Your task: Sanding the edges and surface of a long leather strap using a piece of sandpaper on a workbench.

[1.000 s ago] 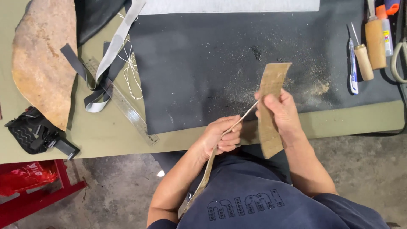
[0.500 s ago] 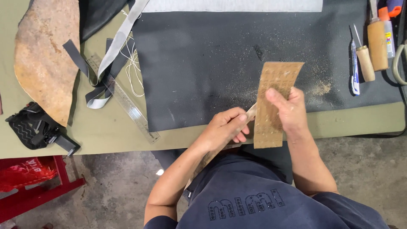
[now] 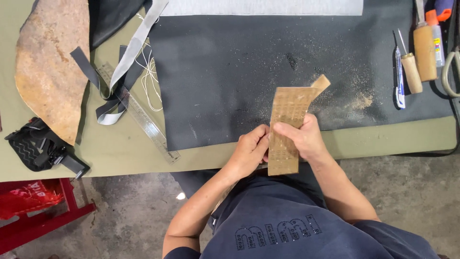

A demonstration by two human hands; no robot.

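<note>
**Two hands on a strip of tan board at the counter edge**

The right hand (image 3: 304, 139) is closed round a flat tan strip (image 3: 286, 129), thumb across its face and fingers curled behind, gripping it near the middle so that it stands on end just above the near edge of the counter (image 3: 383, 139). The left hand (image 3: 249, 151) is bunched up, fingertips pressed together against the strip's left edge; whether it pinches something thin there I cannot tell. The strip looks light and fairly stiff, like thick card or leatherboard, dry and easy to grip, best taken across its width as now. Behind it lies a dark mat (image 3: 230, 72) dusted with pale grit. Off to the left sit a clear ruler (image 3: 139, 115) and grey straps (image 3: 115, 91); wooden-handled tools (image 3: 417, 52) lie to the right.
</note>
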